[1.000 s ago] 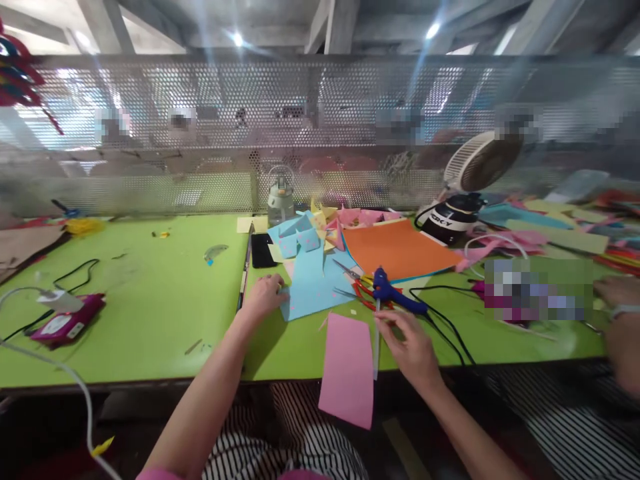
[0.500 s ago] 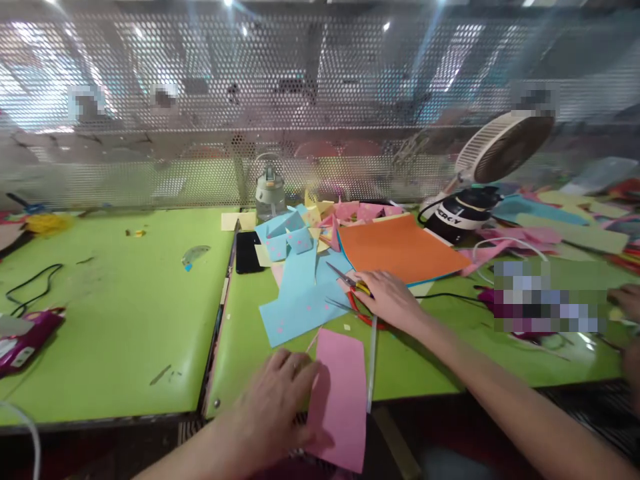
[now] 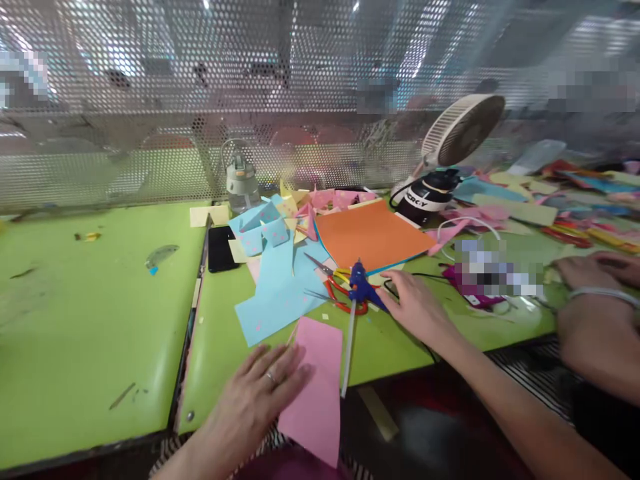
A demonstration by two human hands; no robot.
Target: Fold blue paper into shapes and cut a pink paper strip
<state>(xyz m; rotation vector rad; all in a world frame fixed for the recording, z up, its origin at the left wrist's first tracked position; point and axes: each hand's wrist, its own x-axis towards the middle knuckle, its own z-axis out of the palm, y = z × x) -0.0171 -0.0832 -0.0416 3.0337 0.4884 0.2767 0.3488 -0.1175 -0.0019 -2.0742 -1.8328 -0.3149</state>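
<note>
My left hand (image 3: 265,390) lies flat with its fingers stretched over the left edge of a pink sheet of paper (image 3: 317,387), which hangs past the table's front edge. My right hand (image 3: 417,310) is open beside the handle of a blue glue gun (image 3: 359,283); whether its fingertips touch the handle I cannot tell. A whitish glue stick (image 3: 349,353) sticks out of the gun toward me. Partly under the gun lie red-handled scissors (image 3: 330,287), blades pointing left. Light blue paper (image 3: 280,287) lies left of them.
Behind the scissors is an orange sheet (image 3: 373,233). A fan (image 3: 457,137), a bottle (image 3: 243,183) and a black phone (image 3: 221,249) stand or lie farther back. At right are a purple device (image 3: 470,293) and another person's hands (image 3: 580,277). A gap (image 3: 187,347) divides the tables.
My right hand has moved back to the right from over the scissors, and the blue glue gun now shows. My left hand has flattened on the pink paper. The view has turned right.
</note>
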